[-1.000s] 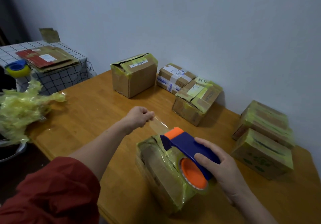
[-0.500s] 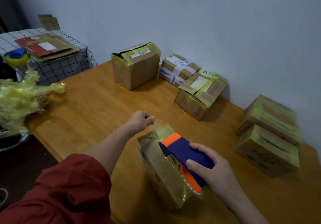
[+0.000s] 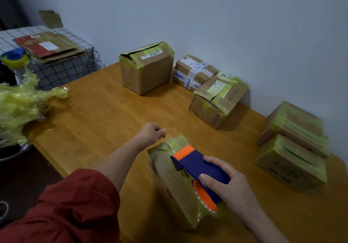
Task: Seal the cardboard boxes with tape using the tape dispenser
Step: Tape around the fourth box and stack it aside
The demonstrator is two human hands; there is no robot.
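Right hand [image 3: 231, 188] is wrapped around the tape dispenser [image 3: 199, 167] on top of the box [image 3: 169, 184]. Left hand [image 3: 151, 133] is curled up by its far corner, can't tell if it's pinching anything.

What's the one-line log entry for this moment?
phase: sealing | right hand: grips tape dispenser on near box | left hand: pinches tape end
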